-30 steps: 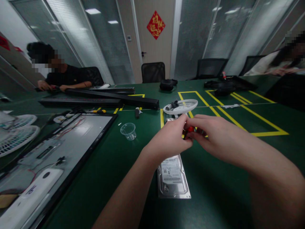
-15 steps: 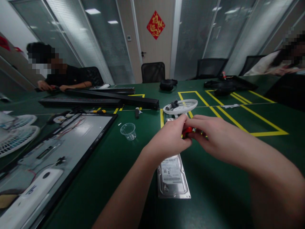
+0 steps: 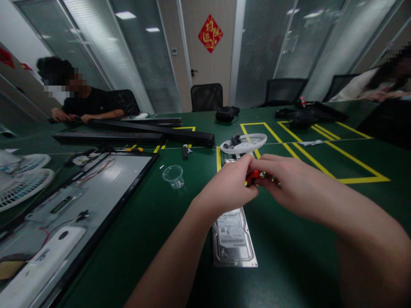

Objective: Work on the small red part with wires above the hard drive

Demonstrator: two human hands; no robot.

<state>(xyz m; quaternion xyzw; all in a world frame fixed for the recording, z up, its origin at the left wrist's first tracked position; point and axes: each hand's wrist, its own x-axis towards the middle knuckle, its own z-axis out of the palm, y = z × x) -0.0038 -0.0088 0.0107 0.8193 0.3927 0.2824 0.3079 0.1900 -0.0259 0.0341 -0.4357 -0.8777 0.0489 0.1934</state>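
Note:
Above the table, my left hand (image 3: 233, 184) and my right hand (image 3: 281, 173) meet with bent fingers around a red and black tool handle (image 3: 253, 176). Only a short red piece shows between them, so the kind of tool cannot be made out. Below the hands, a silver hard drive (image 3: 233, 241) lies flat with its label up; its far part is hidden behind my left hand. Just past my fingers stands a white fan grille (image 3: 252, 142) with small dark parts in it.
A clear plastic cup (image 3: 174, 176) stands left of my hands. An opened flat panel (image 3: 105, 175) and white fan grilles (image 3: 28, 184) fill the left side. Long black bars (image 3: 128, 136) lie farther back. Two people sit across the green table (image 3: 282, 265).
Both hands stay in nearly the same pose around the red and black tool handle. The whole view has shifted very slightly; nothing on the table has visibly moved.

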